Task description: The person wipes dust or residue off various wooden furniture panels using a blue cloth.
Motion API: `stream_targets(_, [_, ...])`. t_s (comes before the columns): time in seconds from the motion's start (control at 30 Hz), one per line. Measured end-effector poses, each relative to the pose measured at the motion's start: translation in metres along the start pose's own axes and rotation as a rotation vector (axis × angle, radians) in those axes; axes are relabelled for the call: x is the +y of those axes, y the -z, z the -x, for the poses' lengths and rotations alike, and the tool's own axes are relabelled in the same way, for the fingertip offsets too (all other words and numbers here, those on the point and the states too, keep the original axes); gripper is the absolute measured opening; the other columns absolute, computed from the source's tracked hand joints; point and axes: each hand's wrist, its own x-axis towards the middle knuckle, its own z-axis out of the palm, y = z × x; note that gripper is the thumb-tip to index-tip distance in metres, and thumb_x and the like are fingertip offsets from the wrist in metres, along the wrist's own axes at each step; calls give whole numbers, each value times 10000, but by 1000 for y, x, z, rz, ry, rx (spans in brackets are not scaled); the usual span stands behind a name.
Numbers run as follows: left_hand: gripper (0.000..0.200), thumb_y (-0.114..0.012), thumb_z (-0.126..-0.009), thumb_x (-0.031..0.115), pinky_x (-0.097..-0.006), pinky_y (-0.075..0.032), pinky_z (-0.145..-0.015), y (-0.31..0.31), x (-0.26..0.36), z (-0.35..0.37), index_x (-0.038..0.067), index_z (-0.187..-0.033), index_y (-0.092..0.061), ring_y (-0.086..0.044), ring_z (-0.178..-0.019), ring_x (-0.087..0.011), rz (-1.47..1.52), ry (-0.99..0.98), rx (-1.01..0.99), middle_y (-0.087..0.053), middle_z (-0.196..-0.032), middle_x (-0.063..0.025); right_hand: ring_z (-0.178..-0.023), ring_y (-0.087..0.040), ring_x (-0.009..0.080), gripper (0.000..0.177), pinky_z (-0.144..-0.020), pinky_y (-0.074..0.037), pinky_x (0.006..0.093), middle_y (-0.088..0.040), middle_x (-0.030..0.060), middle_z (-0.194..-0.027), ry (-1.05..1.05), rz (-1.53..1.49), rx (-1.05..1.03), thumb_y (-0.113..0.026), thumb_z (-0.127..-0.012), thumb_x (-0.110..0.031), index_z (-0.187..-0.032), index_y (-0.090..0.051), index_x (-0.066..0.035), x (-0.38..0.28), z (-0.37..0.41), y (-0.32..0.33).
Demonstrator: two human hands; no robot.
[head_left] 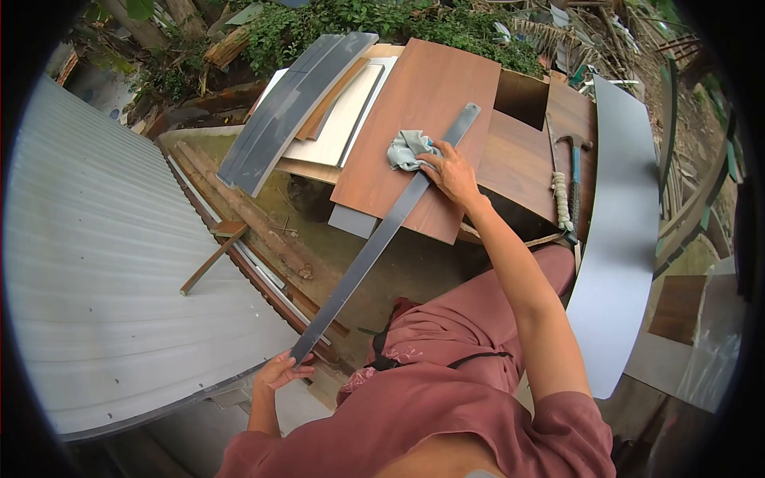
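A long, narrow dark grey strip [358, 259] slants from the lower left up across a reddish-brown wooden board [446, 80]. My left hand [280, 370] grips its near end, fingers closed round it. Over the strip's upper part, my right hand [454, 177] is closed on a crumpled pale grey-green cloth [408, 150]. The cloth lies against the strip and the board, and part of it is hidden under my fingers. The strip's far end, with a small hole, sticks out beyond the cloth.
Several grey strips [291, 103] and a white panel [347, 111] lie left of the board. On the right are a hammer [575, 167], a tool with a cord-wrapped handle [560, 199] and a long grey panel [617, 239]. Corrugated metal sheeting [119, 263] fills the left side.
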Motion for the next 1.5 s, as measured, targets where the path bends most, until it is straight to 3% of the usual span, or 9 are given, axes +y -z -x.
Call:
stream_targets(0.37, [440,-678,-804,366,-473,-432,-941,48,-14,-14,61,-1095,-553,-550,-1078,-298,436,-621,458,-582,-1136,-125,-1045,-530,335,298,-839,-464,430,-523,157,-1170,-579,221,200,-583,-846,-273,-1127,-619,-180,106,-5,46])
stream_targets(0.63, [484,-676,-767,443,-434,-421,-945,-16,93,-29,-5,-900,-550,-541,-951,-263,743,-1302,229,-600,-924,-111,-900,-615,334,356,-806,-448,388,-660,193,-870,-662,-82,441,-527,-866,-279,-1135,-607,-60,87,0,116])
stream_targets(0.87, [473,-692,-737,467,-424,-454,-871,-144,207,40,23,-800,-541,-528,-811,-237,536,-1644,201,-554,-780,-97,-939,-590,272,276,-748,-496,364,-519,191,-1094,-118,-799,154,-585,-866,-185,-1124,-614,-91,-142,-26,138])
stream_targets(0.97, [481,-655,-775,484,-421,-449,-884,-205,223,62,23,-841,-536,-539,-863,-240,333,-1702,58,-568,-859,-104,-1035,-499,322,293,-827,-459,385,-486,170,-1160,423,-650,274,-661,-782,-160,-1060,-603,-86,-254,-23,137])
stream_targets(1.03, [496,-595,-826,502,-419,-439,-905,-264,223,66,17,-913,-539,-542,-933,-241,368,-1787,430,-572,-964,-100,-850,-500,230,196,-672,-443,323,-486,94,-1065,627,-608,426,-623,-707,-86,-899,-583,-82,-311,-16,127])
stream_targets(1.1, [530,-549,-853,519,-411,-428,-923,-265,215,70,7,-993,-535,-526,-1010,-242,245,-1731,278,-551,-1053,-100,-817,-492,186,162,-602,-390,267,-485,71,-1038,659,-511,457,-611,-678,-72,-837,-579,-64,-329,-7,121])
stream_targets(1.23, [477,-677,-792,422,-372,-438,-851,-247,229,76,14,-945,-484,-503,-907,-226,305,-1857,261,-509,-944,-89,-823,-506,208,277,-661,-440,314,-506,57,-1087,556,-465,418,-651,-686,-90,-959,-608,-85,-259,-6,112])
stream_targets(1.3, [488,-760,-727,324,-363,-411,-751,-239,231,73,14,-932,-443,-439,-780,-205,370,-1762,-75,-432,-808,-57,-845,-511,239,309,-734,-461,348,-521,68,-1129,410,-407,349,-656,-737,-114,-1043,-610,-110,-206,5,111])
stream_targets(1.5, [546,-786,-696,306,-341,-373,-713,-223,237,64,3,-964,-421,-399,-722,-187,455,-1792,59,-381,-740,-45,-1021,-511,322,329,-862,-436,388,-524,156,-1210,-139,-134,335,-574,-865,-159,-1193,-570,-127,-29,45,91])
